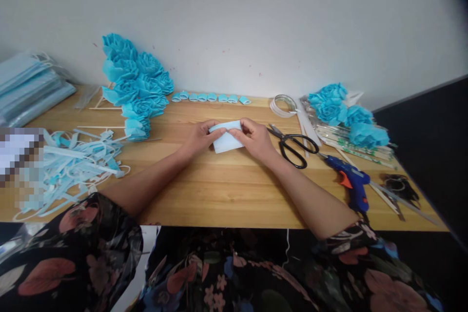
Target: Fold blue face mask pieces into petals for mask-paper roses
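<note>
Both my hands pinch a small light-blue and white piece of face-mask fabric (228, 142) above the middle of the wooden table. My left hand (203, 137) grips its left edge, thumb on top. On the opposite edge, my right hand (256, 137) is closed, its thumb also pressing the upper face. The fingers behind the fabric are partly hidden. Black-handled scissors (295, 147) lie just right of my right hand, blades toward it. Behind the hands, a row of small curled blue pieces (212, 98) lines the wall side.
Blue fabric flowers (137, 83) on sticks stand at the back left, more flowers (360, 124) at the right. Cut mask strips (80, 165) and stacked masks (32, 85) lie left. A tape roll (283, 105) and blue glue gun (349, 178) are on the right.
</note>
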`<act>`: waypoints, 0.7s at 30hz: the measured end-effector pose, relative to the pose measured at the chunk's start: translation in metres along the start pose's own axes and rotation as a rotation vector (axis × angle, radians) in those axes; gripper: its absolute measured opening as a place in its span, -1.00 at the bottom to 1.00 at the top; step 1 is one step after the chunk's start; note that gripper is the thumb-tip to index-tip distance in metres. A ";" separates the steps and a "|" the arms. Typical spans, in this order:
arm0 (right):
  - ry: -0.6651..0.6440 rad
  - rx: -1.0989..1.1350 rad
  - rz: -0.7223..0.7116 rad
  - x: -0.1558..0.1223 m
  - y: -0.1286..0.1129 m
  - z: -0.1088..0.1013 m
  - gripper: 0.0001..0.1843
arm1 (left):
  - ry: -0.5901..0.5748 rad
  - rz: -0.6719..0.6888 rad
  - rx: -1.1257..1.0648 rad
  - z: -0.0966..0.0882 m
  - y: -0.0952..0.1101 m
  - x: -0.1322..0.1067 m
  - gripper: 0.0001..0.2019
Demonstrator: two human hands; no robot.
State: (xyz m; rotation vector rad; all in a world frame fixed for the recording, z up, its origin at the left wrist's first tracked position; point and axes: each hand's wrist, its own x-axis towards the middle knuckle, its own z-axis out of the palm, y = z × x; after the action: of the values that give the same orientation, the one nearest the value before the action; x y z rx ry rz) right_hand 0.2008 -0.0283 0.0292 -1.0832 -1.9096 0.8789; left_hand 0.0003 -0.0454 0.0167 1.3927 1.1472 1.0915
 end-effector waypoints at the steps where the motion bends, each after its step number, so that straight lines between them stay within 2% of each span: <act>1: -0.030 0.023 0.031 0.001 0.000 0.000 -0.62 | 0.017 0.001 0.004 0.000 -0.001 0.000 -0.57; 7: -0.119 0.073 0.142 0.004 0.002 0.001 -0.65 | 0.108 0.025 -0.036 -0.002 0.000 0.000 -0.58; 11: -0.144 0.044 0.166 0.004 0.001 -0.005 -0.61 | 0.177 0.035 -0.028 -0.004 0.001 0.002 -0.62; 14: -0.162 0.045 0.129 0.004 -0.001 -0.011 -0.56 | 0.210 0.072 0.056 -0.005 0.003 0.003 -0.68; 17: -0.122 0.088 0.092 0.004 -0.002 -0.012 -0.59 | 0.154 0.107 0.166 -0.001 0.006 0.002 -0.75; 19: -0.083 0.073 0.118 0.004 -0.001 -0.009 -0.57 | 0.061 0.135 0.225 0.002 0.007 0.001 -0.80; 21: -0.036 0.001 0.146 0.004 0.001 -0.005 -0.61 | 0.029 0.145 0.262 0.004 0.007 0.001 -0.84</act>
State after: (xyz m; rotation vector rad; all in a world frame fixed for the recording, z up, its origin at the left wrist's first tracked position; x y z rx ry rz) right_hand 0.2045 -0.0237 0.0320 -1.2256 -1.8777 0.9860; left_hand 0.0048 -0.0458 0.0233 1.6900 1.2602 1.0934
